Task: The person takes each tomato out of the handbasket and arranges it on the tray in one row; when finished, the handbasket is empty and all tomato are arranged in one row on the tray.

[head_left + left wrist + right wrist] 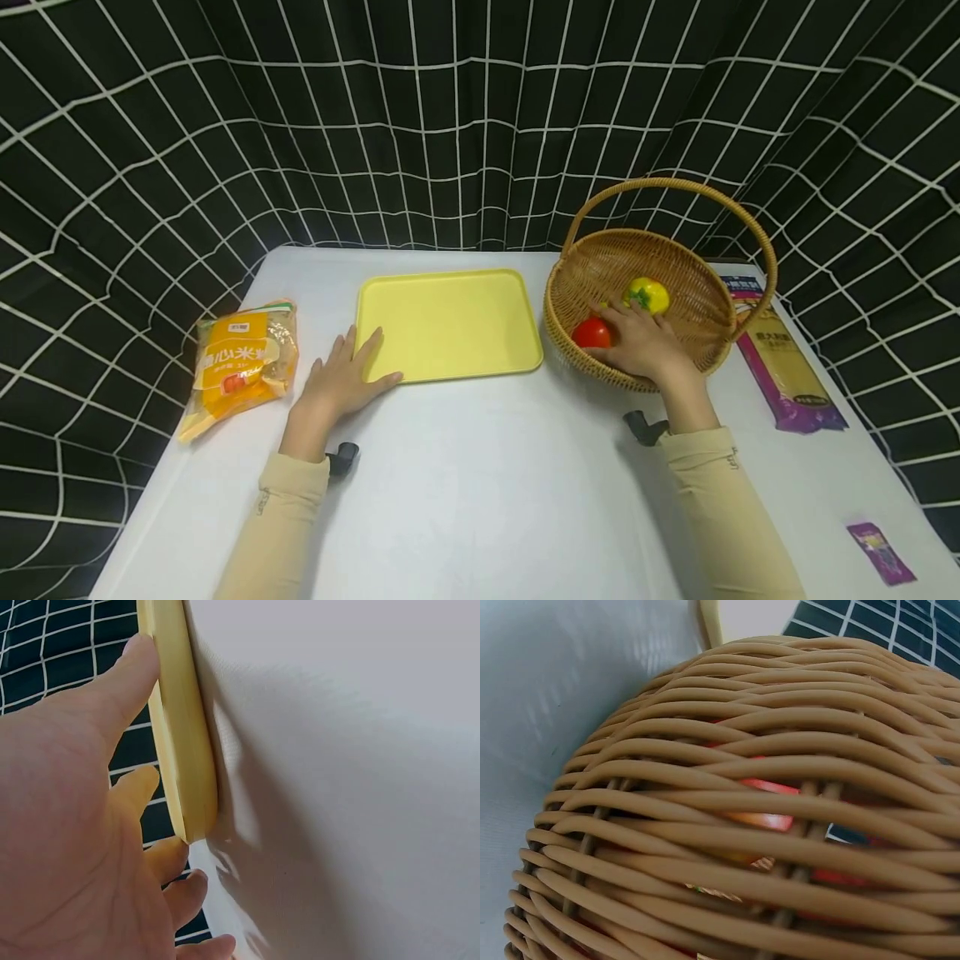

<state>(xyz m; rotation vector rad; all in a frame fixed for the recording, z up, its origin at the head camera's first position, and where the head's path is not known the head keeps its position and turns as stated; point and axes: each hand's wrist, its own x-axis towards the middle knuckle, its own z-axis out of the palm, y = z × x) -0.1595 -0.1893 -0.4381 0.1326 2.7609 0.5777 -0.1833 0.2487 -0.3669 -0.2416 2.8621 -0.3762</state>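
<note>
My left hand (341, 375) spreads its fingers at the near left corner of a yellow rectangular tray (450, 325). In the left wrist view, the thumb (124, 686) touches the tray's rim (180, 735) and the other fingers lie around the corner. My right hand (641, 337) reaches into a wicker basket (712, 308), its fingers extended around a red tomato (592, 333). A yellow bell pepper (649, 296) with a green top lies just beyond the fingers. The right wrist view shows mainly basket weave (742, 765), with red showing through; the hand is hidden there.
An orange-and-clear grain bag (243, 354) lies at the left. Right of the basket lies a purple-and-yellow pasta packet (787, 358), partly behind its handle (675, 183). A small purple sachet (881, 552) is near the right edge. Gridded black curtains surround the white table (480, 475).
</note>
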